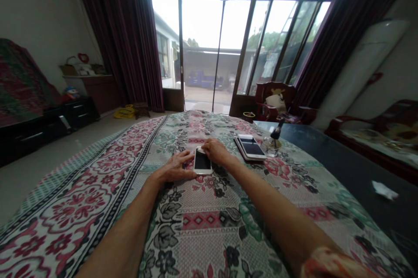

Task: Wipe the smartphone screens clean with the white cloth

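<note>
A white smartphone [203, 160] with a dark screen lies face up on the patterned tablecloth [209, 199]. My left hand [178, 167] rests at its left side, fingers spread, with the thumb by the lower left corner. Over the upper right part of the phone, my right hand [216, 152] is closed, its fingertips pressing a small white cloth or tissue [200, 150] to the screen. Much of that white piece is hidden under the fingers. To the right lies a stack of white devices, with a larger white phone [251, 146] on top.
Beyond the stack stands a clear glass object [271, 145] with a black-handled item [277, 129] at it. A dark glossy tabletop [313, 152] extends to the right and carries a crumpled white tissue [384, 190]. Wooden chairs [276, 99] and glass doors [209, 51] are farther back.
</note>
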Tool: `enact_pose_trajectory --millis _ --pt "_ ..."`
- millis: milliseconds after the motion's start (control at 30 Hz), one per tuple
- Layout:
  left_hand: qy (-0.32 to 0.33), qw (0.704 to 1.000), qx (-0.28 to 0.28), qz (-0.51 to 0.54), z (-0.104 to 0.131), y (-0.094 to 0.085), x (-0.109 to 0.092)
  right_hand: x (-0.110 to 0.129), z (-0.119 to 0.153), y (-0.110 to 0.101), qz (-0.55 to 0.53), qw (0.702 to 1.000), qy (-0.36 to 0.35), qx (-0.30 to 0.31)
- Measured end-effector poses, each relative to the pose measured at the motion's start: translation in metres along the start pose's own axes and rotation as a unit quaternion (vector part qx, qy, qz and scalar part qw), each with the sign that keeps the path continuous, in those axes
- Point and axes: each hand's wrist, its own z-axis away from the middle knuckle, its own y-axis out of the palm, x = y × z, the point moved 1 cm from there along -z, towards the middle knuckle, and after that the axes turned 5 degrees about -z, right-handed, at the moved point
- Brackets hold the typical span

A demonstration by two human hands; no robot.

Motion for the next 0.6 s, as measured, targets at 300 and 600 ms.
enact_pose_trajectory --millis 300,600 --pt "-0.004 1.0 -0.003 0.0 -0.002 0.002 0.003 0.009 0.003 0.004 0.024 1.0 -0.011 -0.005" --pt "0.02 0.999 -0.029 0.003 -0.006 0.009 0.01 0.035 0.07 -0.01 -0.028 0.99 -0.141 0.011"
